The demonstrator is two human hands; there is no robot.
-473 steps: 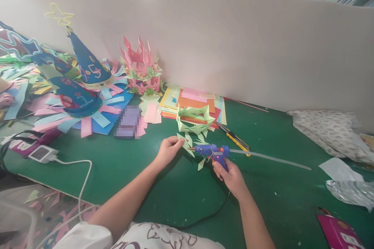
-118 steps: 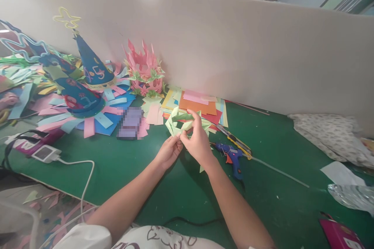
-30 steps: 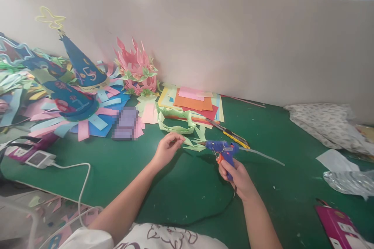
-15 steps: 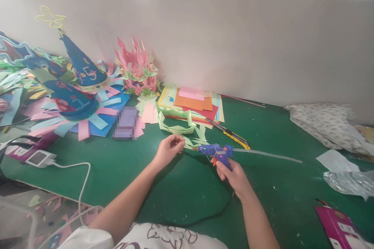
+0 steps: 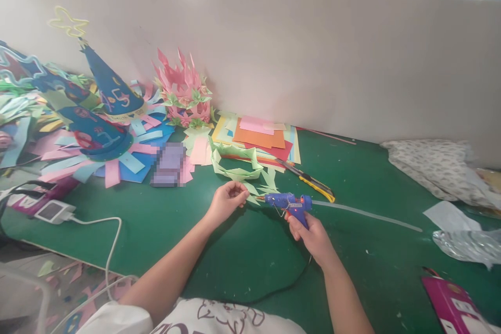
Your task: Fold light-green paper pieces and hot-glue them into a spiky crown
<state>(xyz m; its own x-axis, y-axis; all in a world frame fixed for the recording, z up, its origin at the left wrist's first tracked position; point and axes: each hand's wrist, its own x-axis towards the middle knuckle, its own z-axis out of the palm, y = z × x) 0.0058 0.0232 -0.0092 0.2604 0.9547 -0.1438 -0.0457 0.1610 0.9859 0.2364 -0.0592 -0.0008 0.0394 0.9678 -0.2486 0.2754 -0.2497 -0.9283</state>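
Glue gun (image 5: 285, 201) lying level, nozzle pointing left, right hand (image 5: 311, 233) grip clenched on handle.

Blurred purple obj (image 5: 170, 164); pink box (image 5: 454, 305) cut off

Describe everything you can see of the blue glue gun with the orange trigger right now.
The blue plastic glue gun with an orange trigger lies nearly level just above the green table, nozzle pointing left at the pale green paper leaf piece that the left hand pinches. The right hand grips its handle from below. A long translucent glue stick juts out of its back to the right, and a small red light glows near the trigger. A black cord trails toward the person.
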